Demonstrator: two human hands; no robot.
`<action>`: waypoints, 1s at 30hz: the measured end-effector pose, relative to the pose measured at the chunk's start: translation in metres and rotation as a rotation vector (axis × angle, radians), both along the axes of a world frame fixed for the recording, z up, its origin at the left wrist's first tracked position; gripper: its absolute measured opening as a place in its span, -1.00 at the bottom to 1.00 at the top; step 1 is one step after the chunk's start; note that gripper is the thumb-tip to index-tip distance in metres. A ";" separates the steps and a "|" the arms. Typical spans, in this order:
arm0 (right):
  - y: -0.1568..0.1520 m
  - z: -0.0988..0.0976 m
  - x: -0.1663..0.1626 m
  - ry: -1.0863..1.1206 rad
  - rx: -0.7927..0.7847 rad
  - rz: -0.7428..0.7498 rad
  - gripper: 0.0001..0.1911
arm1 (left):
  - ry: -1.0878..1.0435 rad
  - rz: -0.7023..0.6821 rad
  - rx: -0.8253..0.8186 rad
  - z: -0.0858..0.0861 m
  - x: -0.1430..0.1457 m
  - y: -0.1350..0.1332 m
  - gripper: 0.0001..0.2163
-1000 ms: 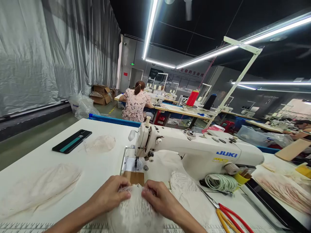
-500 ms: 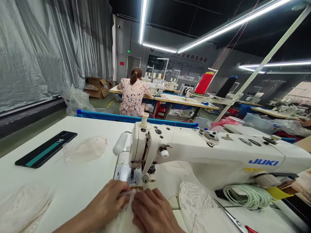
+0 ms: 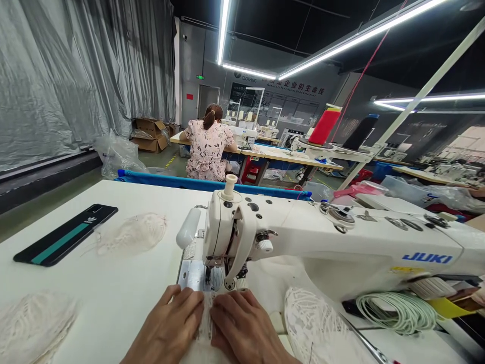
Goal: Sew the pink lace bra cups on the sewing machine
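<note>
A strip of sheer white lace fabric [image 3: 205,319] runs toward the presser foot [image 3: 208,276] of a white JUKI sewing machine [image 3: 273,212]. My left hand [image 3: 172,321] grips its left side, fingers curled down on it just in front of the metal needle plate [image 3: 190,274]. On the other side, my right hand [image 3: 242,323] presses the lace with bent fingers, its fingertips close to the foot. Both hands partly hide the fabric, and their thumbs are mostly covered. Another white lace piece [image 3: 310,318] lies right of my right hand, under the machine arm.
Left on the white table [image 3: 125,283] lie a black-and-green case [image 3: 68,235], a lace piece [image 3: 132,232] and a lace pile [image 3: 36,323]. A pale green cord coil [image 3: 396,312] and metal scissors [image 3: 366,341] lie at right. Beyond the blue bar [image 3: 170,182], a person [image 3: 209,144] sits.
My left hand has changed its hold, from pinching the lace to lying over it with fingers forward. The lace between my hands now reaches the foot. The view has shifted slightly.
</note>
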State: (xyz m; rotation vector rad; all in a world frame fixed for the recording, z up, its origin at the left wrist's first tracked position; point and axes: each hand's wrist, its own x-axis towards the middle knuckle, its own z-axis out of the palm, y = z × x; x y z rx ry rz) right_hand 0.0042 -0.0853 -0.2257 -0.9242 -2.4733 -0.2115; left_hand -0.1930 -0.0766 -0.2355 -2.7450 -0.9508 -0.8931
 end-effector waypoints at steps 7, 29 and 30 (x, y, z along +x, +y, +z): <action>0.019 0.009 0.002 0.066 0.000 -0.075 -0.77 | -0.154 0.020 -0.064 0.002 0.004 0.033 -0.81; -0.008 0.015 0.002 0.064 -0.009 0.147 -0.84 | -0.072 -0.123 0.120 0.017 0.000 -0.007 -0.74; -0.009 0.015 0.002 0.060 -0.015 0.149 -0.83 | -0.057 -0.124 0.124 0.017 0.000 -0.007 -0.76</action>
